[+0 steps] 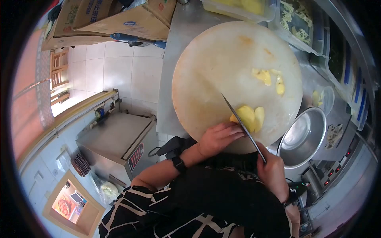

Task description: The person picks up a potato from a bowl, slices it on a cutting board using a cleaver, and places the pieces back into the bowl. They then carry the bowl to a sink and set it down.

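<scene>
My right hand (272,173) grips the handle of a kitchen knife (243,125), its long blade slanting up and left over the round chopping board (206,51). My left hand (220,139) has its fingers bent together at the near edge of the board, pressed on a yellow piece that looks like peeled potato (234,118), beside the blade; the fingertips partly hide it. Right of the blade lie cut potato slices (248,116), touching one another. Further back on the board are several smaller potato scraps (262,76).
A steel bowl (302,137) stands right of the board. Behind are a plastic tub of yellow pieces (238,8) and a tub of cauliflower (295,23). A cardboard box (131,23) and a blue-handled tool (137,38) lie at the upper left. A steel appliance (115,133) stands to the left.
</scene>
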Motion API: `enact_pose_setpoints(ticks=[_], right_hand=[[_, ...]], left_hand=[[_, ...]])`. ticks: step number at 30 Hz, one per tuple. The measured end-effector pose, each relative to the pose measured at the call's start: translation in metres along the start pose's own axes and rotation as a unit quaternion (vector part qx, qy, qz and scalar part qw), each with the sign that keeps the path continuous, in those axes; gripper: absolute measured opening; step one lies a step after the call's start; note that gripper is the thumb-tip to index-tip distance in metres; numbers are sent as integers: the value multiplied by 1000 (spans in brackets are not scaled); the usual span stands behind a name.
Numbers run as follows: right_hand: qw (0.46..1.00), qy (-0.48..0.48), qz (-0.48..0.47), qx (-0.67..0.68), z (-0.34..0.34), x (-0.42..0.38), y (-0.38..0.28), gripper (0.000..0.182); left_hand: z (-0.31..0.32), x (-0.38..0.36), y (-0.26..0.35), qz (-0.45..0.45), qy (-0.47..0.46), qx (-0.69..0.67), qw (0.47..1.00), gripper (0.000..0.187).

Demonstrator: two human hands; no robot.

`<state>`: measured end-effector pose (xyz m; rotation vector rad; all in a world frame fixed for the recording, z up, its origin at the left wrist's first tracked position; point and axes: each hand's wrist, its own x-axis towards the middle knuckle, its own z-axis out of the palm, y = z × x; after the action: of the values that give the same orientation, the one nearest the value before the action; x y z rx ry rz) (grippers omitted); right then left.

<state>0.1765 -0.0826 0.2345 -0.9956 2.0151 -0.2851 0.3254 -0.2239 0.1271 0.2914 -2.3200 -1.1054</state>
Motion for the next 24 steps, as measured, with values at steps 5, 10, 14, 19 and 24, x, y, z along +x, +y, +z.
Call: enact_pose_setpoints(ticks=[5,10,14,19,24], right_hand=[[998,46,-34,34,10,1,12,52],[1000,4,-24,13,-17,-21,-3,54],[998,-47,44,0,-24,-20,-15,38],[999,-21,30,29,-17,-21,-9,39],[999,-19,35,24,-19,-25,-10,39]], left_hand=[[-5,2,-1,-8,-44,10,999,32],[-1,-4,-1,-2,-6,1,1000,31],[-2,-3,-3,-2,-2,-17,1000,26],[-3,0,-3,5,1,-11,1000,24],[-4,1,-1,5,-7,-10,1000,23]])
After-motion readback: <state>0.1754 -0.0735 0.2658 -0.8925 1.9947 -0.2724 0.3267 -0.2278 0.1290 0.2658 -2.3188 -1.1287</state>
